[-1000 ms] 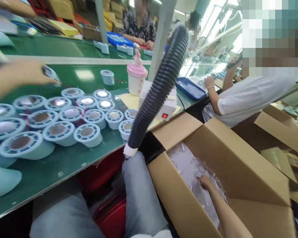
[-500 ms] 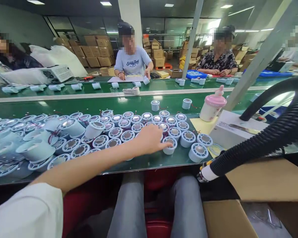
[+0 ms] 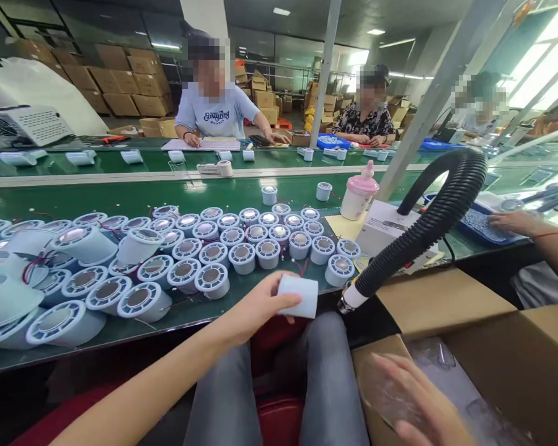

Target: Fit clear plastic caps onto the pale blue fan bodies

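My left hand (image 3: 272,300) is closed around a light-blue cylindrical motor housing (image 3: 302,296), turned on its side just off the near edge of the bench. Thin red wires show just behind it. At the lower right, my right hand (image 3: 423,396) is smeared by motion over an open cardboard box. Its fingers and thumb curve around a clear plastic piece (image 3: 390,399), whose outline is hard to make out. Many similar motor housings (image 3: 242,257) with silver round centres crowd the green bench, most upright, some tipped over at the left.
A black ribbed hose (image 3: 428,229) with a metal tip arches over a white box (image 3: 376,226). Beside it stands a pink-lidded cup (image 3: 359,192). Clear plastic parts lie in the cardboard box (image 3: 469,297). Co-workers sit across the belt; another person's hand (image 3: 516,224) reaches into a blue tray at right.
My left hand has lifted a motor housing from the group and drawn it toward me. My right hand has come into view with a clear plastic piece. The view has swung right.
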The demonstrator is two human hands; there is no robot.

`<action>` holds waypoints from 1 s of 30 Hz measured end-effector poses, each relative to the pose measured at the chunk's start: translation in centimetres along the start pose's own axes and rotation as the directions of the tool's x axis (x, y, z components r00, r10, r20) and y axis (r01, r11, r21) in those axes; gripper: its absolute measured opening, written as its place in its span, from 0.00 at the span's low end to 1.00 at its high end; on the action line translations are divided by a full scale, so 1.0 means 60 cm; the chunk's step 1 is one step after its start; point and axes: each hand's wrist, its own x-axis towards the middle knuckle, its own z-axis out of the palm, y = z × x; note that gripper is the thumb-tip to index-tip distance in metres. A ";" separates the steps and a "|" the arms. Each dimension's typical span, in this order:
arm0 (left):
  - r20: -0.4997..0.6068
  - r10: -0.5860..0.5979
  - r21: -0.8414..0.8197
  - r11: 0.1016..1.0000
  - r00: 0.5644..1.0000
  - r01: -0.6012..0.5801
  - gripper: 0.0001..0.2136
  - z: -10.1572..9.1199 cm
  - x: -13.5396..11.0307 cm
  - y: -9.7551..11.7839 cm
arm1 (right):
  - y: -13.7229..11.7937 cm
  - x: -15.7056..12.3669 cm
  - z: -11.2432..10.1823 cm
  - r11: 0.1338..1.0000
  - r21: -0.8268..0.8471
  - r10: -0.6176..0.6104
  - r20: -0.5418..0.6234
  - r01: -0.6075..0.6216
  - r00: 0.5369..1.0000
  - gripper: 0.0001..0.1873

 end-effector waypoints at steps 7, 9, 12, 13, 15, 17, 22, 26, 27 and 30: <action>0.330 -0.292 -0.401 0.818 0.898 0.413 0.24 0.034 -0.032 -0.074 | -0.104 0.101 0.075 0.919 -0.367 -0.139 0.037 0.143 0.990 0.26; 0.414 -0.256 -0.326 0.854 0.873 0.405 0.20 0.034 -0.038 -0.078 | -0.109 0.113 0.079 0.882 -0.449 -0.136 0.051 0.145 0.989 0.27; 0.518 -0.143 -0.126 0.962 0.844 0.240 0.14 0.029 -0.051 -0.065 | -0.112 0.122 0.080 0.851 -0.499 -0.134 0.091 0.162 0.987 0.26; 0.534 -0.108 -0.040 0.987 0.838 0.153 0.14 0.027 -0.055 -0.058 | -0.112 0.123 0.079 0.860 -0.484 -0.122 0.109 0.160 0.987 0.23; 0.499 -0.073 0.118 0.993 0.863 0.016 0.15 0.024 -0.065 -0.047 | -0.110 0.121 0.077 0.903 -0.411 -0.075 0.144 0.128 0.987 0.15; 0.419 -0.054 0.231 0.972 0.906 -0.049 0.18 0.024 -0.072 -0.042 | -0.110 0.116 0.074 0.960 -0.272 -0.008 0.202 0.064 0.979 0.08; 0.251 0.142 0.275 0.938 0.958 -0.212 0.28 0.030 -0.076 -0.066 | -0.126 0.104 0.066 0.965 0.166 0.158 0.263 -0.205 0.952 0.08; 0.216 0.259 0.286 0.905 0.941 -0.315 0.36 0.033 -0.068 -0.101 | -0.139 0.105 0.071 0.935 0.233 0.247 0.118 -0.269 0.962 0.11; 0.220 0.274 0.289 0.898 0.936 -0.331 0.34 0.033 -0.066 -0.109 | -0.139 0.106 0.073 0.927 0.246 0.268 0.092 -0.283 0.959 0.11; 0.253 0.302 0.277 0.888 0.919 -0.368 0.33 0.034 -0.063 -0.127 | -0.132 0.109 0.078 0.866 0.355 0.354 0.062 -0.352 0.933 0.11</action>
